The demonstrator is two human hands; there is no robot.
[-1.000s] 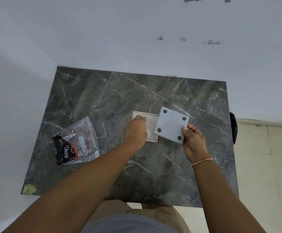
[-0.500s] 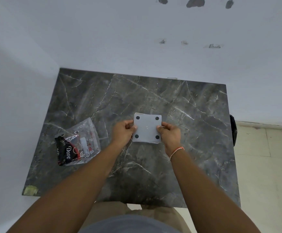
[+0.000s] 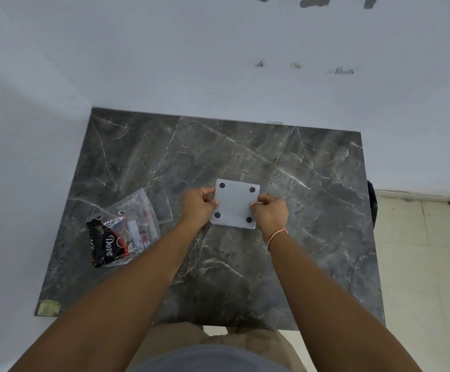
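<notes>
square plate [image 3: 235, 204] pinched between both hands.

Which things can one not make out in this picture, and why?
Head view only:
- Whatever lies under the grey plate: the plate covers it.
- Small items inside the clear bag: too small, creased plastic.
- Dark object beyond the table: hidden by its right edge.

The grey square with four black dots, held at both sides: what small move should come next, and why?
Probably press the grey square evenly down, flat onto the table. The left hand and right hand pinch its opposite edges. It sits nearly level with the dots facing up, and the plastic bag lies well clear to the left. What is beneath it is hidden.
</notes>
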